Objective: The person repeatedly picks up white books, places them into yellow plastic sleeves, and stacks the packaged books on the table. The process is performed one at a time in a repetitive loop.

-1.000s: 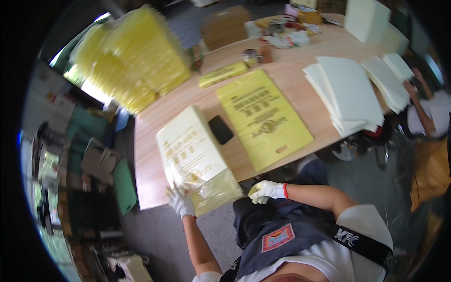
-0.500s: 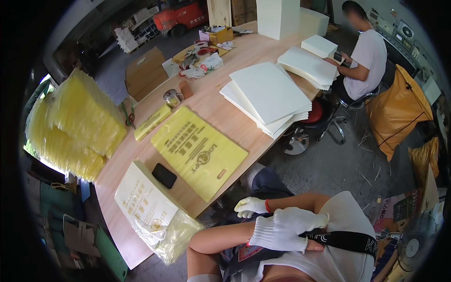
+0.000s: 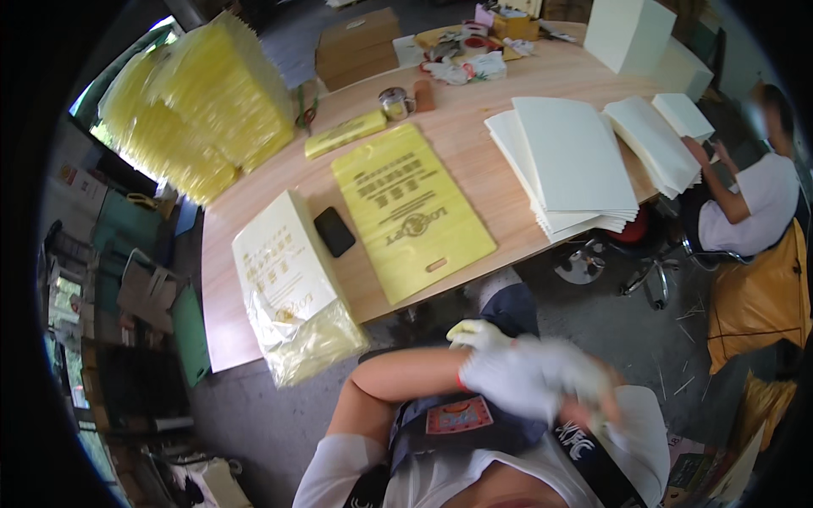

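Note:
My left hand (image 3: 529, 372), in a white knitted glove with bare fingertips, reaches across my body to my right arm. Motion smears its fingers, so their grip cannot be read. Partly behind it, my right hand (image 3: 479, 334), gloved in white with yellowish fingertips, points left past the table's front edge with its fingers loosely out and nothing seen in them. Closest on the tabletop lies a flat yellow printed bag (image 3: 415, 212) with a slot handle. Left of it are a black phone (image 3: 334, 232) and a stack of printed bags (image 3: 292, 279) in clear plastic.
Tall yellow bag bundles (image 3: 212, 93) stand at the table's (image 3: 224, 313) far left. A folded yellow bundle (image 3: 345, 134), a metal mug (image 3: 395, 103) and scissors (image 3: 310, 114) lie behind. White sheets (image 3: 576, 161) are stacked right, near a seated person (image 3: 758, 199) and a stool (image 3: 627, 233).
My view has swung to the right and down, so the table appears higher. My left hand has come away from the black strap and moves by my right arm, blurred.

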Tool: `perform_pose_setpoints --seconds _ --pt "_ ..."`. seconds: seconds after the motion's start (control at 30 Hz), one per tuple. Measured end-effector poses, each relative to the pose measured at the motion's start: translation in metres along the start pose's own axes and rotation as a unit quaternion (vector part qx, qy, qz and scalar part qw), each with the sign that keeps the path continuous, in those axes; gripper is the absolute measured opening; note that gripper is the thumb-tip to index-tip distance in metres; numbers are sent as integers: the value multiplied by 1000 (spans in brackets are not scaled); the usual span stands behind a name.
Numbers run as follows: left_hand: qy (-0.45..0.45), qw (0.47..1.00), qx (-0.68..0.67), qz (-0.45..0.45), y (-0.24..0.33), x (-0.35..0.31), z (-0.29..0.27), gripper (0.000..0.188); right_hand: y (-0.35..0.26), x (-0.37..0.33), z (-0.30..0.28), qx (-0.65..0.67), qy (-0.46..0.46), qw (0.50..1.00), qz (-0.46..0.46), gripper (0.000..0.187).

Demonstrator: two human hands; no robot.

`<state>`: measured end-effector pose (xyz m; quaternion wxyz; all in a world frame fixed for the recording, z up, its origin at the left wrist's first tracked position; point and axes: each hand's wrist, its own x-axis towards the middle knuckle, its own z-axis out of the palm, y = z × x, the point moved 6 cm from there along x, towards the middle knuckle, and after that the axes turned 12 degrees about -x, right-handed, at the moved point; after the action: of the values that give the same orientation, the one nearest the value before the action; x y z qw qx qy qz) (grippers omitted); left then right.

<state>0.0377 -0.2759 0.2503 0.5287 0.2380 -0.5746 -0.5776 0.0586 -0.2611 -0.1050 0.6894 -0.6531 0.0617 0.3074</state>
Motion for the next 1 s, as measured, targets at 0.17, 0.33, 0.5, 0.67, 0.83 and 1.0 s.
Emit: perform_pose_setpoints --seconds 0.17,0.33,0.5,0.67,0.83,1.0 --pt "566 758 238 -219 -135 -170 -178 25 -13 -17 -28 5 94 996 1 24" --pt "515 555 508 -410 -169 -233 -224 25 -13 -45 -40 5 155 988 -23 24" --pt "554 590 466 -358 -186 -269 -249 25 -19 -47 -37 -18 158 987 -31 24" --pt "574 654 394 -294 -145 -268 -257 28 -66 4 -65 8 162 983 -88 27" --pt "585 633 461 -209 -122 -244 -271 34 -130 103 -119 -323 529 774 -126 38" --pt "669 727 60 146 -81 -297 -287 35 -142 97 -119 -435 362 814 -132 38"
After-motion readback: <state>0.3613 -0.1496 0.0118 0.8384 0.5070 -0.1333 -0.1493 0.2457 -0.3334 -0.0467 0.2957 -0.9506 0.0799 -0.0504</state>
